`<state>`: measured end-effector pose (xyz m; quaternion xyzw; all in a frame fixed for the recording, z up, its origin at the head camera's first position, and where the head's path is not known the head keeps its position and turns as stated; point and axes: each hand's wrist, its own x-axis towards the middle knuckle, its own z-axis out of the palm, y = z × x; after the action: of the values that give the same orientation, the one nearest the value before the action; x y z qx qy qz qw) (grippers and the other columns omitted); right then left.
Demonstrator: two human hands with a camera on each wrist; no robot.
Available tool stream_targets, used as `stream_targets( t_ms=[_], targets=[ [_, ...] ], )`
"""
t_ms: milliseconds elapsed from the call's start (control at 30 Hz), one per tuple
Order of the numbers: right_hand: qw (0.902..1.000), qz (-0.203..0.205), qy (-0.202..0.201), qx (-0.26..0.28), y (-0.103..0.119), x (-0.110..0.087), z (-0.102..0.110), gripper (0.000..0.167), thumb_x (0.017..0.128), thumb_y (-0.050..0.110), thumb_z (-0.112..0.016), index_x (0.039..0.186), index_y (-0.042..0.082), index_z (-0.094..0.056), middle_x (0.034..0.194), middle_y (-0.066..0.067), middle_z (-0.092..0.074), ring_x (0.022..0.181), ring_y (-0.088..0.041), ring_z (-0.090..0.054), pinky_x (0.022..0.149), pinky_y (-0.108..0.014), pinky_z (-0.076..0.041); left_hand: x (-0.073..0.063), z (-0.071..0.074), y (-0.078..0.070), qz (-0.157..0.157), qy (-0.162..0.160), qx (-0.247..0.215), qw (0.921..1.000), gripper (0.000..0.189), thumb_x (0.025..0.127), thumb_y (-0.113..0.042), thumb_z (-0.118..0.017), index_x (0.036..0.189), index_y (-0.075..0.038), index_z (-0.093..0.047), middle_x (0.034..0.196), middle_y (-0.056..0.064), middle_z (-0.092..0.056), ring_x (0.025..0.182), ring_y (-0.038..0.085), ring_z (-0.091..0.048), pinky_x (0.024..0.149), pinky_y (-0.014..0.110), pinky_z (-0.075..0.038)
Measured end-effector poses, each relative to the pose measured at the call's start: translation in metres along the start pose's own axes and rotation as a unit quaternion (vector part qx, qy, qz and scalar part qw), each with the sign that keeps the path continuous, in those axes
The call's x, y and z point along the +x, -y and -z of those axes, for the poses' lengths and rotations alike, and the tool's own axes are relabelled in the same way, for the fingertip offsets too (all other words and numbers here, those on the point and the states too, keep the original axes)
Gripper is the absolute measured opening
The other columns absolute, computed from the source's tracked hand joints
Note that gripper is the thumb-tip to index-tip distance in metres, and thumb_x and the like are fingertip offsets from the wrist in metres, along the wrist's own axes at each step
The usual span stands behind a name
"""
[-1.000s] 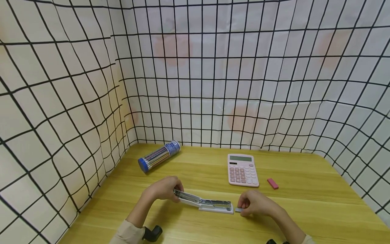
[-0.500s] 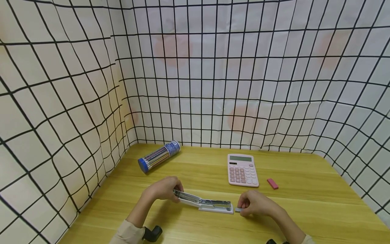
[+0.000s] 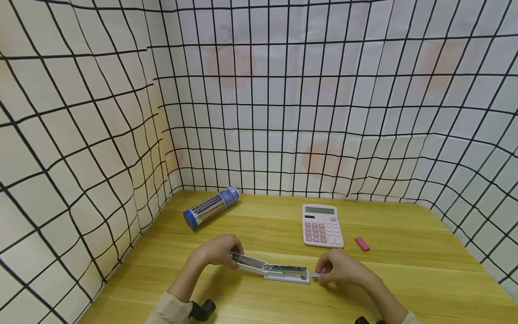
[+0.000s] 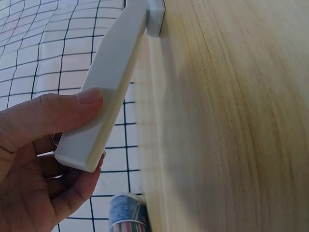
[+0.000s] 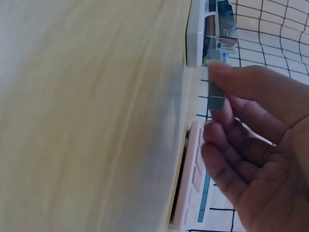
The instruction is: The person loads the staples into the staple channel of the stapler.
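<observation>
A white stapler (image 3: pixel 283 278) lies swung wide in the head view, its metal inside facing up. My left hand (image 3: pixel 220 250) grips the end of its raised top arm. In the left wrist view the thumb presses the smooth white outside of that arm (image 4: pixel 106 72), with fingers behind. Between thumb and fingertips, my right hand (image 3: pixel 343 268) pinches a short grey strip of staples (image 5: pixel 216 92). The strip sits at the stapler base's right end; in the right wrist view its far end overlaps the metal channel. Whether it touches the channel I cannot tell.
A pink calculator (image 3: pixel 322 226) lies beyond the right hand, with a small reddish-pink block (image 3: pixel 362 244) to its right. Back left lies a blue-capped tube of pencils (image 3: pixel 212 208). White, black-gridded cloth walls (image 3: pixel 259 121) border the wooden table (image 3: pixel 259 234).
My right hand has shifted slightly upward with the strip of staples, which is now a little higher at the stapler's end. The left hand and stapler stay where they were.
</observation>
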<state>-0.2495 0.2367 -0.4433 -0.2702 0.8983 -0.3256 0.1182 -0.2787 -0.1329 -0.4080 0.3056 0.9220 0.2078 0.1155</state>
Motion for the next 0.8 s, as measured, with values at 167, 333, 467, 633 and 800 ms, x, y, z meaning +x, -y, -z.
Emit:
stream_targets(
  t_ms=[167,333,467,633,800],
  targets=[
    [0.9999,-0.002,-0.015,-0.009,0.007,-0.001,0.003,0.011,0.076,0.016,-0.078,0.083,0.014,-0.070,0.074,0.009,-0.062,0.067,-0.001,-0.051,0.061,-0.020,-0.045,0.000,0.001,-0.001,0.001,0.001,0.002,1.0000,0.024,0.072,-0.014,-0.085,0.092,-0.011,-0.070,0.086,-0.005,-0.065,0.076,0.005,-0.053,0.073,0.026,-0.048],
    [0.9991,0.014,-0.035,-0.019,0.014,0.001,0.005,0.010,0.078,0.017,-0.077,0.085,0.014,-0.070,0.076,0.009,-0.062,0.068,0.000,-0.051,0.061,-0.020,-0.046,0.000,0.002,-0.001,-0.003,0.003,-0.009,0.9999,0.023,0.072,-0.009,-0.083,0.091,-0.009,-0.070,0.086,-0.003,-0.066,0.076,0.007,-0.053,0.072,0.026,-0.047],
    [0.9987,0.016,-0.041,-0.025,0.018,0.003,0.004,0.011,0.078,0.017,-0.077,0.087,0.014,-0.071,0.078,0.009,-0.063,0.069,0.000,-0.052,0.063,-0.020,-0.047,-0.001,0.002,-0.002,-0.007,0.003,-0.016,0.9999,0.022,0.072,-0.007,-0.082,0.091,-0.008,-0.070,0.086,-0.002,-0.066,0.076,0.008,-0.054,0.071,0.027,-0.047],
    [0.9985,0.017,-0.045,-0.028,0.019,0.006,-0.001,0.013,0.078,0.017,-0.078,0.088,0.013,-0.071,0.081,0.009,-0.065,0.070,0.001,-0.052,0.064,-0.020,-0.047,-0.001,0.002,-0.002,-0.008,0.001,-0.008,0.9999,0.023,0.072,-0.008,-0.083,0.091,-0.009,-0.070,0.087,-0.003,-0.066,0.077,0.008,-0.054,0.072,0.027,-0.047],
    [0.9981,0.019,-0.048,-0.034,0.020,0.008,-0.003,0.012,0.077,0.015,-0.077,0.087,0.013,-0.071,0.080,0.009,-0.065,0.069,0.000,-0.051,0.063,-0.019,-0.046,-0.001,0.002,-0.002,-0.009,0.001,-0.005,0.9999,0.022,0.072,-0.009,-0.083,0.091,-0.009,-0.070,0.086,-0.003,-0.066,0.076,0.007,-0.053,0.072,0.026,-0.047]
  ],
)
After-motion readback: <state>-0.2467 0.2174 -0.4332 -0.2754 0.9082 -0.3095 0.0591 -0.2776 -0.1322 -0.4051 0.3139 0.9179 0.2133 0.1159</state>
